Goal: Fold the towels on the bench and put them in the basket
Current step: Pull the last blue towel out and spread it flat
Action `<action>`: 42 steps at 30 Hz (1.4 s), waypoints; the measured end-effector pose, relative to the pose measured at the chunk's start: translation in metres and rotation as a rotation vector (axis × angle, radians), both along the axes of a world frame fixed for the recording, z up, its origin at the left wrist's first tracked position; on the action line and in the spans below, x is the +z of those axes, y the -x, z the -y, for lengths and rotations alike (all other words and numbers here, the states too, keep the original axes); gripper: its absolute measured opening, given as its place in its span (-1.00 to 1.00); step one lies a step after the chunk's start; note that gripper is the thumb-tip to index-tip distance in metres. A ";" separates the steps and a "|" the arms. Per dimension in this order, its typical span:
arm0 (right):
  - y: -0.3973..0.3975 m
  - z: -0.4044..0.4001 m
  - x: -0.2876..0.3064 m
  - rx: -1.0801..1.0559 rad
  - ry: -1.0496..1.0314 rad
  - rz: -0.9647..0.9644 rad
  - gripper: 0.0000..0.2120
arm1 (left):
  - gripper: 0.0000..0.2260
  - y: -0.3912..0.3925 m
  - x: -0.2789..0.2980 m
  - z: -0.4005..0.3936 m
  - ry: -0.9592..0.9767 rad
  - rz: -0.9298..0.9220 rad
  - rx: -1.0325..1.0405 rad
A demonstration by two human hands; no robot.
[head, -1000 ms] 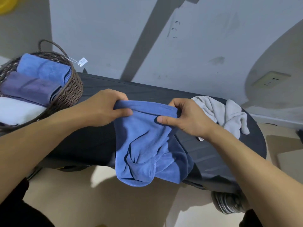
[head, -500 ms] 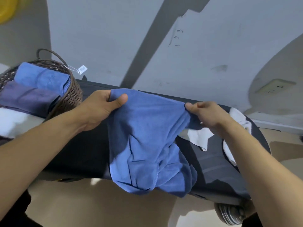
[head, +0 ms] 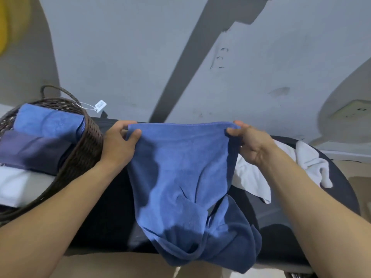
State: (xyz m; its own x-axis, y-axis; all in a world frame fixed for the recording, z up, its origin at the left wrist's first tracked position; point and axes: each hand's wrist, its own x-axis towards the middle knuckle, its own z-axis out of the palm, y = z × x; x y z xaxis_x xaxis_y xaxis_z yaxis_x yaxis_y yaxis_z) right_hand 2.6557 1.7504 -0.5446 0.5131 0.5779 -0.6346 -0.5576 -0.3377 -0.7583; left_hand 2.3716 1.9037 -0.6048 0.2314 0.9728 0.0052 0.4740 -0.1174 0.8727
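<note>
Your brown woven basket at far left holds a folded blue towel, a purple one and a white one. Your left hand and right hand each pinch a top corner of the soft blue towel; it hangs past the dark surface's near edge. A crumpled white towel lies right.

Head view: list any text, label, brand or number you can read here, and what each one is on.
Nothing can be read.
White tag tied to the basket handle: printed lines, too small and blurred to read.
Marks on the wall: scuffs, not letters.
Blue towel, white towel: no label visible.
</note>
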 end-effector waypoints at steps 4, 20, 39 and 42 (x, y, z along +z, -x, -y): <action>0.000 -0.001 -0.029 -0.084 0.140 0.210 -0.62 | -0.78 -0.003 -0.014 -0.008 0.062 0.010 -0.078; 0.002 0.018 -0.050 0.397 0.542 0.749 -0.78 | -0.44 -0.005 -0.043 -0.016 0.100 0.061 0.087; 0.060 0.158 -0.014 1.163 0.393 1.027 -0.59 | -0.83 0.023 0.037 0.217 -0.053 -0.263 -0.787; 0.068 0.180 -0.035 1.095 0.520 1.024 -0.38 | -0.73 0.032 0.023 0.228 -0.135 -0.380 -0.820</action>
State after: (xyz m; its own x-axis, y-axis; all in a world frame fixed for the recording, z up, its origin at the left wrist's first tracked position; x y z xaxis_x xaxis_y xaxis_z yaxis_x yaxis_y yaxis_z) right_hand 2.5876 1.5707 -0.5797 0.3281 0.7790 -0.5343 0.7724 -0.5469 -0.3230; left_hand 2.3392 1.6762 -0.5819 0.8593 0.4995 -0.1103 0.4493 -0.6340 0.6295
